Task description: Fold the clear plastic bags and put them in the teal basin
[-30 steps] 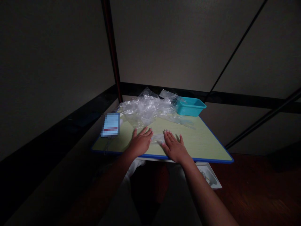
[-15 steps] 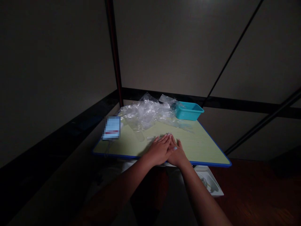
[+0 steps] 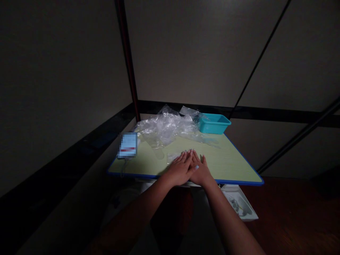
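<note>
Dim panelled walls (image 3: 186, 53) close in behind a pale green tabletop (image 3: 225, 159), with a reddish floor (image 3: 289, 216) off to the right. Along the back, from where I stand, a crumpled heap of clear plastic (image 3: 167, 125) takes up much of the far half, its right side pressing up near a teal bin (image 3: 214, 126) at the far right corner. A device (image 3: 128, 145) stands at the left edge, a cord (image 3: 123, 170) trailing below it.

The left hand (image 3: 180, 170) lies flat, fingers straight, its thumb over the right hand (image 3: 200, 173), which is also spread flat; neither is clenched. A small clear sheet (image 3: 172, 158) lies near the front of the tabletop, partly under the left hand, so its full outline is hidden. The device's face is pixelated, the separate layers of the heap blur together, and the contents of a white tray (image 3: 240, 202) below the front edge are hard to make out.

Blue edging (image 3: 247, 183) bounds the tabletop; plain green surface stretches from the right hand to the right side.
</note>
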A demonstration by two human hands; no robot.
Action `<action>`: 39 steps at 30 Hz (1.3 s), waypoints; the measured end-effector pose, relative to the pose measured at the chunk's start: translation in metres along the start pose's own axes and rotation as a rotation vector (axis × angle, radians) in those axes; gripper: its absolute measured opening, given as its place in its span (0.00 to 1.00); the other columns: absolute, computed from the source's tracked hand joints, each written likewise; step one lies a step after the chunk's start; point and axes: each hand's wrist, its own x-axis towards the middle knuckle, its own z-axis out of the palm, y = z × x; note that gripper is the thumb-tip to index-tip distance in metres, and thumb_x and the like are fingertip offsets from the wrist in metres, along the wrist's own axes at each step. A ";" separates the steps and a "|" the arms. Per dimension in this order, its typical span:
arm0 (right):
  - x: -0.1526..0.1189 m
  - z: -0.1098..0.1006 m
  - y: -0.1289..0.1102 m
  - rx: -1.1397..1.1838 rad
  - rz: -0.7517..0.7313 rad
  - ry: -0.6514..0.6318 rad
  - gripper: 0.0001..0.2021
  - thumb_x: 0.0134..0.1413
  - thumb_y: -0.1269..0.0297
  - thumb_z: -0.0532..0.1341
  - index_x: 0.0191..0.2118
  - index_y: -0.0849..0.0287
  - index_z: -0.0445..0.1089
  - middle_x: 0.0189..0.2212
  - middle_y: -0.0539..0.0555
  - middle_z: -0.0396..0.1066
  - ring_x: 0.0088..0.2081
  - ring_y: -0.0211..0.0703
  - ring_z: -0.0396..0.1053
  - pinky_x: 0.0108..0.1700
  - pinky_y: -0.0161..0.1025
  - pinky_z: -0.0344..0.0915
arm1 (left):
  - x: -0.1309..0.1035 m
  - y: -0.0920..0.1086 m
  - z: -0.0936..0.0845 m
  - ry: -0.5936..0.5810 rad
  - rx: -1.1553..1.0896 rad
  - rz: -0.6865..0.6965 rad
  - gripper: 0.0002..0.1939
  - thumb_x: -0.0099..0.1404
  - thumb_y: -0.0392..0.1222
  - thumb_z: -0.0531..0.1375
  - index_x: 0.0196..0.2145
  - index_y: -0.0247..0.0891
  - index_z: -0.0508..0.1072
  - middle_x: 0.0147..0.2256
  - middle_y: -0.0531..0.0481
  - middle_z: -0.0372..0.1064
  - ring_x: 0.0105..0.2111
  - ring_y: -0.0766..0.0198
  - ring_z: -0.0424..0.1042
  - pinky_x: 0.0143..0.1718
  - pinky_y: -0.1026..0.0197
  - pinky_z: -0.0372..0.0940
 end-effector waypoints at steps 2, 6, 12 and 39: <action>-0.001 0.000 -0.001 0.014 0.004 0.014 0.35 0.55 0.59 0.48 0.67 0.63 0.37 0.66 0.60 0.31 0.66 0.53 0.29 0.61 0.63 0.32 | -0.003 0.000 0.000 -0.006 0.022 -0.022 0.37 0.67 0.62 0.32 0.66 0.35 0.37 0.66 0.43 0.32 0.65 0.54 0.35 0.63 0.48 0.41; -0.003 0.001 -0.001 0.055 0.024 0.052 0.37 0.55 0.61 0.46 0.66 0.70 0.32 0.66 0.61 0.31 0.66 0.50 0.30 0.62 0.59 0.32 | -0.009 0.001 0.002 0.028 0.083 -0.061 0.38 0.67 0.62 0.32 0.65 0.33 0.40 0.65 0.41 0.37 0.65 0.55 0.38 0.63 0.49 0.41; 0.000 0.003 0.002 0.052 0.028 0.020 0.39 0.55 0.58 0.47 0.66 0.75 0.30 0.66 0.64 0.30 0.66 0.50 0.28 0.62 0.58 0.34 | -0.025 -0.002 0.009 0.076 0.164 -0.153 0.39 0.66 0.64 0.34 0.64 0.31 0.48 0.64 0.39 0.43 0.64 0.52 0.40 0.62 0.49 0.42; 0.000 -0.006 -0.003 0.096 0.009 -0.015 0.34 0.58 0.58 0.46 0.67 0.57 0.33 0.67 0.57 0.31 0.66 0.50 0.30 0.61 0.61 0.31 | 0.005 0.001 0.002 0.114 0.075 -0.078 0.31 0.70 0.56 0.34 0.65 0.39 0.40 0.66 0.47 0.32 0.65 0.56 0.32 0.62 0.47 0.45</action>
